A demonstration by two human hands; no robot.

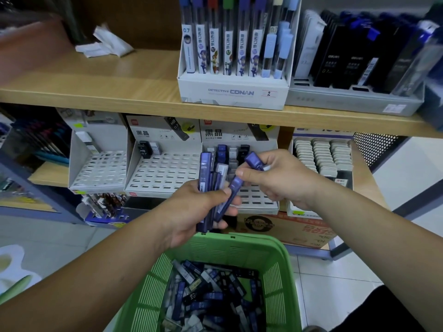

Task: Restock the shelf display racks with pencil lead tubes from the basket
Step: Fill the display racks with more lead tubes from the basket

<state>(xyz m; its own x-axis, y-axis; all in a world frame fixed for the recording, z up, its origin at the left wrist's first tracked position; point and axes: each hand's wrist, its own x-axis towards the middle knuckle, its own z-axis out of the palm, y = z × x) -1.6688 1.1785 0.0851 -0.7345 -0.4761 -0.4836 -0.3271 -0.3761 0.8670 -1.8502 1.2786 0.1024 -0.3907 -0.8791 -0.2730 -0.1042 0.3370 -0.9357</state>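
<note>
Head view: left hand (191, 212) grips a bundle of blue tubes (205, 168) above the basket (275, 257); right hand (282, 180) pinches a single tube (255, 161) just beside it.

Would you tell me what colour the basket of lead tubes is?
The basket is green; head view shows it best.

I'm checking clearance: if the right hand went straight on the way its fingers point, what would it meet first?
Probably the bunch of blue plastic lead tubes gripped by the left hand, just left of the right hand; depth is unclear.
</note>
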